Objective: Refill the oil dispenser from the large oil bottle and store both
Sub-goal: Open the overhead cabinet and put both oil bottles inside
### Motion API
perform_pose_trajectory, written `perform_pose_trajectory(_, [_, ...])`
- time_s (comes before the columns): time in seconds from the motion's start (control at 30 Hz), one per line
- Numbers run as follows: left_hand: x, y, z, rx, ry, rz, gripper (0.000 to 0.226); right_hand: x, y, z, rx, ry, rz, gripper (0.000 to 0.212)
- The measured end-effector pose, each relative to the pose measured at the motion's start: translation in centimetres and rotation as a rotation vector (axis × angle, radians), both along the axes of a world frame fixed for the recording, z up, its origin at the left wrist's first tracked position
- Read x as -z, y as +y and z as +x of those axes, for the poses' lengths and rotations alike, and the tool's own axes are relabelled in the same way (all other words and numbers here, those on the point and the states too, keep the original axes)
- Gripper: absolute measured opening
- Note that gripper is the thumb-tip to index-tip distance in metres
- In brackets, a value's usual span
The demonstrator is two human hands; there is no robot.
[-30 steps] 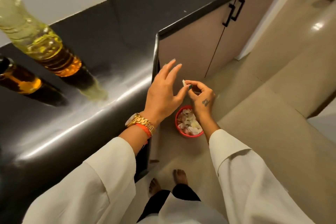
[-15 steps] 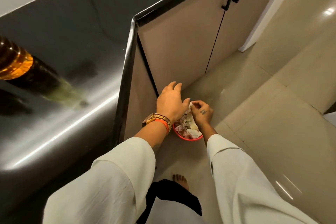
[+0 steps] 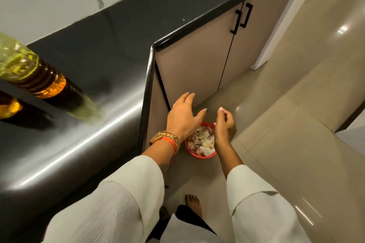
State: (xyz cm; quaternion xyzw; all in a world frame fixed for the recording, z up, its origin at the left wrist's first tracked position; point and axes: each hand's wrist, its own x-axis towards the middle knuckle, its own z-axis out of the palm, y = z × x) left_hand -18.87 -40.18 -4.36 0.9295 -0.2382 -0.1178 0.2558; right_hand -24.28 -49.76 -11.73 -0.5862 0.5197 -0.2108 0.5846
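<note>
A person in pale wide sleeves leans over a red waste bin (image 3: 199,154) on the tiled floor beside the dark kitchen counter (image 3: 102,77), both hands empty above it: the left hand (image 3: 182,117) is spread with fingers straight and relaxed, holding nothing, and the right hand (image 3: 225,124) hangs with fingers loosely curled, thumb and forefinger near each other but with nothing visible between them. The large oil bottle (image 3: 27,73) stands on the counter at the far left of the head view, well apart from both hands, its top cut off by the frame; a second, smaller vessel of amber oil (image 3: 8,107), probably the oil dispenser, sits just beside it at the very edge, only partly in view. The bottle looks like thin ribbed clear plastic holding a good deal of yellow oil, so it is likely heavy, somewhat squeezable and possibly slick on the outside; the ribbed waist seems the surest place to take hold, with a second hand under the base when tilting. Whether either vessel is capped cannot be told. Counted: one large bottle, one smaller oil vessel, one bin heaped with crumpled scraps, two black cabinet handles (image 3: 242,18), one gold wristwatch (image 3: 165,137), and two bare feet, one (image 3: 194,204) clear and the other largely hidden by clothing.
</note>
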Motion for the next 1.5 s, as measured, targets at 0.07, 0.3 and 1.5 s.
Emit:
perform_pose_trajectory(0.07, [-2.1,0.6,-0.1,-0.011,-0.031,-0.062,0.067,-2.7,0.7,0.1,0.031,-0.058,0.041,0.03])
perform_pose_trajectory(0.3, [-9.7,4.6,0.2,-0.122,-0.176,-0.267,0.07,-13.2,4.6,1.4,-0.008,-0.361,0.106,0.033])
perform_pose_trajectory(1.5, [-43.0,43.0,1.8,-0.476,-0.837,-0.98,0.063,-51.9,42.8,8.8,-0.74,-1.189,0.14,0.04])
